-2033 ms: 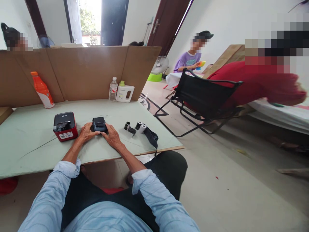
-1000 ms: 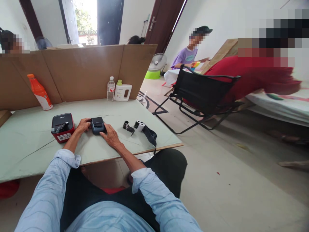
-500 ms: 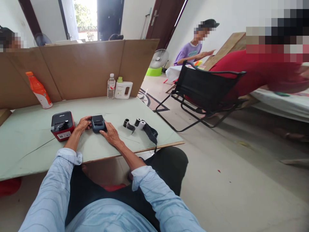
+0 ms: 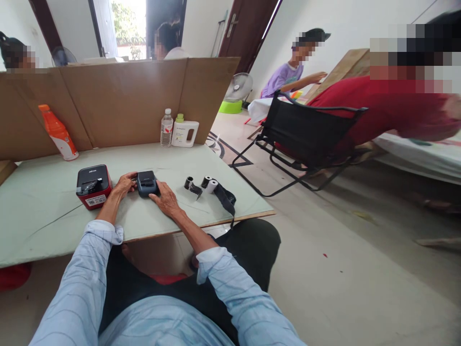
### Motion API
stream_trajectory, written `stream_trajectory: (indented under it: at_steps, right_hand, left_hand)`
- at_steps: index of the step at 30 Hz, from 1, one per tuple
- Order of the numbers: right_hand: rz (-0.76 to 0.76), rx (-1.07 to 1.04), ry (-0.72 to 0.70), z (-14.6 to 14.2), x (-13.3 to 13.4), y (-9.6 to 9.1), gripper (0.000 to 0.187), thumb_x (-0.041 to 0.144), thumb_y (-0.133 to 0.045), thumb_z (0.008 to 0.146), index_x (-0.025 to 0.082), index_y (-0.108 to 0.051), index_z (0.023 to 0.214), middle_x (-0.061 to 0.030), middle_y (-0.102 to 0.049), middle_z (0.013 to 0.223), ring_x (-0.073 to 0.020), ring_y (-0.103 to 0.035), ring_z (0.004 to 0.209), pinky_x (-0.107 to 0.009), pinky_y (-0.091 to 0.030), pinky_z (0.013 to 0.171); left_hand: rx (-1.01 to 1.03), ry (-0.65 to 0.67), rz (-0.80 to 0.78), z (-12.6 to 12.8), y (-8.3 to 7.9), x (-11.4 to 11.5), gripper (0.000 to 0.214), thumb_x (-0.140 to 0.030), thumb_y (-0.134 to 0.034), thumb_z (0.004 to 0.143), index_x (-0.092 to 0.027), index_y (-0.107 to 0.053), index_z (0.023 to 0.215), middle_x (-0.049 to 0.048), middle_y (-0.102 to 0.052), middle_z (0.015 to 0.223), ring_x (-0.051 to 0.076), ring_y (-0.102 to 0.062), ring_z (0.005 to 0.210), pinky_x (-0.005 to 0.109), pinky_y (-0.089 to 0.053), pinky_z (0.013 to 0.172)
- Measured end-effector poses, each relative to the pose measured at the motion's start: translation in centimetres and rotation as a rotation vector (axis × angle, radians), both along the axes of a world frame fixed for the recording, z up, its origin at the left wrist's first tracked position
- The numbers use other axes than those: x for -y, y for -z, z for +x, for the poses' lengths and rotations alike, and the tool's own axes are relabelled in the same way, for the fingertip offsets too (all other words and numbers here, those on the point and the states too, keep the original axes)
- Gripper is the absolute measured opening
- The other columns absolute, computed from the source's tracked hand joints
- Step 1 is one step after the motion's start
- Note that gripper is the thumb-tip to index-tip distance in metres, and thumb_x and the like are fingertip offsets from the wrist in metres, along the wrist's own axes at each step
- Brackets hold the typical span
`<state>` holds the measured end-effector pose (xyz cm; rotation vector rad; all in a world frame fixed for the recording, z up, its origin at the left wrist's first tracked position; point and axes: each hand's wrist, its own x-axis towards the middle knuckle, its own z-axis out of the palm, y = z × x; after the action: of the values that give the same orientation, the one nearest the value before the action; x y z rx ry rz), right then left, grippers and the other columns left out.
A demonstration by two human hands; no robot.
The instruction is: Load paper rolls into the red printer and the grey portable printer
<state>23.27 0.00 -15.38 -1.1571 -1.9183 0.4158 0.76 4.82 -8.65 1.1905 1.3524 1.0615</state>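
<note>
A small dark label printer (image 4: 146, 182) lies on the pale green tabletop (image 4: 46, 206) in front of me. My left hand (image 4: 123, 185) grips its left side with curled fingers. My right hand (image 4: 164, 199) holds its right side, fingers against the casing. A red and black printer (image 4: 92, 186) stands just left of my left hand. To the right lie paper rolls (image 4: 209, 184), a small dark spool (image 4: 188, 183) and a black strap (image 4: 226, 199).
A cardboard screen (image 4: 122, 98) walls the table's back. Against it stand an orange bottle (image 4: 58, 132), a water bottle (image 4: 166, 128) and a white jug (image 4: 184, 132). A black folding chair (image 4: 306, 137) stands right, with people beyond it and behind the screen.
Both hands stay on the small dark printer, which has barely shifted. The view has swung a little, and a person's head has risen behind the cardboard screen.
</note>
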Motion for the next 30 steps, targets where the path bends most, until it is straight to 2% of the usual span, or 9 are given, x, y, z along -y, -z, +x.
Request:
stream_trajectory:
  at_steps: [4, 10, 18, 22, 26, 30]
  right_hand:
    - [-0.009, 0.001, 0.001, 0.1, 0.1, -0.1, 0.068, 0.040, -0.069, 0.097, 0.016, -0.050, 0.158, -0.0203, -0.060, 0.145, -0.0336, -0.060, 0.134, -0.049, -0.050, 0.116]
    - [-0.003, -0.012, -0.002, 0.1, 0.0, 0.1, 0.067, 0.039, -0.067, 0.097, 0.020, -0.049, 0.159, -0.0180, -0.063, 0.142, -0.0340, -0.061, 0.131, -0.052, -0.051, 0.115]
    - [-0.012, -0.020, 0.004, 0.0, 0.0, 0.0, 0.065, 0.040, -0.067, 0.097, 0.019, -0.050, 0.157, -0.0177, -0.063, 0.141, -0.0339, -0.061, 0.131, -0.051, -0.051, 0.115]
    - [-0.004, -0.024, -0.003, 0.0, 0.0, 0.0, 0.065, 0.040, -0.067, 0.098, 0.017, -0.051, 0.156, -0.0188, -0.063, 0.140, -0.0339, -0.061, 0.130, -0.051, -0.051, 0.115]
    - [-0.001, -0.034, -0.010, 0.0, 0.0, 0.0, 0.065, 0.040, -0.068, 0.097, 0.019, -0.051, 0.156, -0.0176, -0.063, 0.139, -0.0333, -0.062, 0.128, -0.050, -0.052, 0.113]
    - [0.011, -0.040, -0.004, -0.1, -0.2, 0.3, 0.067, 0.040, -0.070, 0.095, 0.019, -0.051, 0.156, -0.0182, -0.063, 0.141, -0.0336, -0.061, 0.130, -0.051, -0.052, 0.113]
  left_hand:
    - [0.034, -0.034, -0.022, 0.2, -0.1, -0.1, 0.077, 0.003, -0.062, 0.064, -0.014, -0.069, 0.139, 0.0104, -0.079, 0.115, 0.007, -0.060, 0.057, 0.018, -0.038, 0.044]
    - [0.020, -0.036, -0.005, 0.3, -0.1, -0.3, 0.079, 0.004, -0.065, 0.063, -0.015, -0.070, 0.139, 0.0160, -0.069, 0.144, 0.004, -0.058, 0.056, 0.017, -0.037, 0.041]
    - [-0.059, -0.050, 0.000, 0.6, -0.1, -0.7, 0.079, 0.001, -0.070, 0.063, -0.018, -0.071, 0.141, 0.0158, -0.069, 0.146, 0.005, -0.057, 0.057, 0.016, -0.036, 0.041]
    - [-0.064, -0.041, -0.001, 0.7, -0.3, -0.2, 0.082, 0.001, -0.067, 0.065, -0.016, -0.067, 0.145, 0.0168, -0.066, 0.151, 0.006, -0.058, 0.056, 0.018, -0.037, 0.040]
    - [-0.036, -0.032, 0.045, 0.4, -0.2, 0.6, 0.085, -0.003, -0.071, 0.068, -0.020, -0.064, 0.150, 0.0165, -0.060, 0.158, 0.007, -0.061, 0.060, 0.019, -0.040, 0.044]
    - [0.005, -0.037, 0.103, 0.3, 0.0, 1.1, 0.073, -0.009, -0.073, 0.070, -0.017, -0.069, 0.143, 0.0149, -0.067, 0.149, 0.008, -0.061, 0.063, 0.018, -0.042, 0.044]
